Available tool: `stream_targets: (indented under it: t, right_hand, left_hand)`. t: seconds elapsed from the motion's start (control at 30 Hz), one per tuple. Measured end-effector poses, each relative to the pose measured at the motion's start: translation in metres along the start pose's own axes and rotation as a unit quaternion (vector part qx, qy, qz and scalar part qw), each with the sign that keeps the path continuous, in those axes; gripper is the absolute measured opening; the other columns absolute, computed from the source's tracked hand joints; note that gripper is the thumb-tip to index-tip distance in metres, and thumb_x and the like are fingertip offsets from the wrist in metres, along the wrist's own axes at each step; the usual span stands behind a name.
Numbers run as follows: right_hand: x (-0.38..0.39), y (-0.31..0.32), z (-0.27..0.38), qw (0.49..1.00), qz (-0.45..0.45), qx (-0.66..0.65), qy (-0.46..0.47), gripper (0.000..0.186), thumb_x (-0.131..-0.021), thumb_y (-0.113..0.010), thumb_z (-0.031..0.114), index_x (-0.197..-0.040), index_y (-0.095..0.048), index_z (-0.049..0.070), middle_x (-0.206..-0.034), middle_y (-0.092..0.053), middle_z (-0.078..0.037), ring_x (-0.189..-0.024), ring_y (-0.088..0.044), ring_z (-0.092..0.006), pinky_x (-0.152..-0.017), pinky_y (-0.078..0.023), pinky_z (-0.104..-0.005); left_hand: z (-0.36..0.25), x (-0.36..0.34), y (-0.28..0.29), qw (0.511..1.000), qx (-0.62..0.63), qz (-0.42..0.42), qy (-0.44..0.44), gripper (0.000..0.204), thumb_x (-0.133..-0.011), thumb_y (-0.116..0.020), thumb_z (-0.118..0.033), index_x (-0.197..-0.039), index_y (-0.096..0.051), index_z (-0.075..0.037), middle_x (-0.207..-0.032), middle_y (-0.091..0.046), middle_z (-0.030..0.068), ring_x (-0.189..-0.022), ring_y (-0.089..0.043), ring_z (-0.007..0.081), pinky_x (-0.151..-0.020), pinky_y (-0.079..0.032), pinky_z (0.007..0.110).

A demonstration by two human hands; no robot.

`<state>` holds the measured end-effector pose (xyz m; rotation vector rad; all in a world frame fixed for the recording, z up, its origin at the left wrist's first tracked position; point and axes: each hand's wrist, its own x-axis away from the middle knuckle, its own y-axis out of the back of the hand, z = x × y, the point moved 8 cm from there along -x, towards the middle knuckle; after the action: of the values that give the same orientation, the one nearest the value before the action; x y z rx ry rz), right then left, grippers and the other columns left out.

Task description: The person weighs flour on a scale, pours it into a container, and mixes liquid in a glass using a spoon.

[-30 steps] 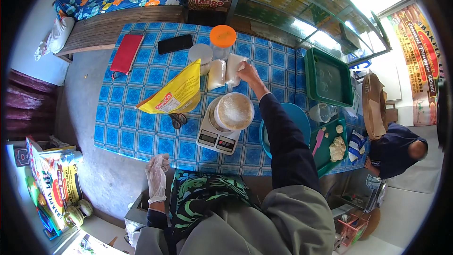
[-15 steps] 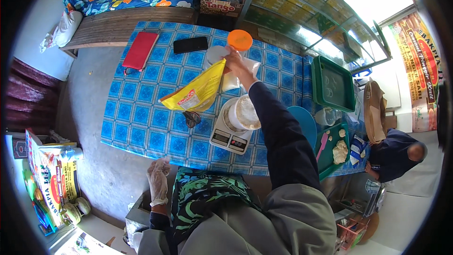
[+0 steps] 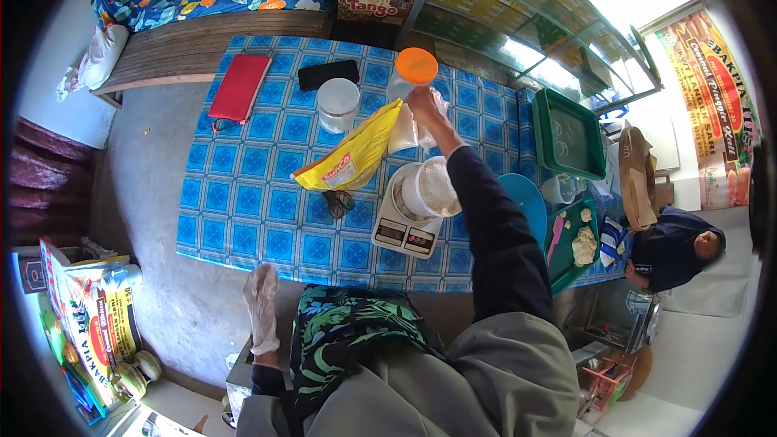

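My right hand point(image 3: 425, 105) reaches to 12 o'clock of the digital kitchen scale point(image 3: 405, 237), at an orange-lidded jar point(image 3: 416, 70) and 2 clear bags point(image 3: 401, 137) of white contents; whether the fingers clamp anything, I cannot tell. A yellow pouch point(image 3: 354, 151) stands at 11 o'clock, a white tub point(image 3: 415, 193) of pale powder on the scale. My plastic-gloved left hand point(image 3: 261, 303) hangs at 8 o'clock, its finger spread unclear.
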<state>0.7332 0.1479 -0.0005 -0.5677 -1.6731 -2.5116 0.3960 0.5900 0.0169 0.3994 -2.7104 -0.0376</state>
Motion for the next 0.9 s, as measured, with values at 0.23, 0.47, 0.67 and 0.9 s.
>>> stream_targets:
  t: [0.23,0.47,0.67,0.9]
  right_hand:
    - [0.025,-0.032,0.017,0.996,0.023,0.019,0.084,0.025,-0.070,-0.074,0.010,-0.089,-0.067,-0.004,-0.073,-0.070,-0.017,-0.061,-0.070,-0.0295,-0.050,-0.055,-0.0379]
    - [0.025,-0.009,-0.019,0.984,-0.107,-0.130,0.053,0.039,-0.070,-0.066,0.011,-0.109,-0.066,0.006,-0.089,-0.068,-0.018,-0.074,-0.066,-0.0313,-0.061,-0.052,-0.0420]
    - [0.004,-0.011,-0.084,0.983,-0.116,-0.132,-0.043,0.047,-0.075,-0.060,0.029,-0.119,-0.065,0.011,-0.117,-0.065,-0.019,-0.106,-0.063,-0.0375,-0.091,-0.050,-0.0421]
    - [-0.009,-0.021,-0.101,0.987,-0.012,-0.043,0.152,0.040,-0.080,-0.066,0.024,-0.118,-0.065,0.011,-0.111,-0.068,-0.014,-0.094,-0.067,-0.0265,-0.080,-0.054,-0.0349]
  left_hand:
    - [-0.097,-0.052,-0.085,0.982,0.026,0.138,-0.124,0.038,-0.092,-0.068,-0.026,-0.120,-0.061,-0.002,-0.110,-0.062,0.0046,-0.093,-0.057,0.0109,-0.081,-0.047,0.026]
    - [-0.057,-0.057,-0.078,0.977,-0.058,0.179,-0.096,0.036,-0.092,-0.068,-0.029,-0.116,-0.064,-0.003,-0.102,-0.065,0.0038,-0.090,-0.057,0.0090,-0.080,-0.047,0.025]
    - [-0.006,-0.035,-0.026,0.991,0.036,0.125,-0.017,0.035,-0.093,-0.064,-0.032,-0.112,-0.067,-0.002,-0.094,-0.067,0.0020,-0.086,-0.062,0.0101,-0.077,-0.049,0.024]
    - [0.010,-0.036,-0.037,0.989,-0.016,0.140,0.039,0.031,-0.092,-0.064,-0.029,-0.107,-0.068,-0.002,-0.089,-0.067,0.0040,-0.081,-0.063,0.0114,-0.072,-0.050,0.024]
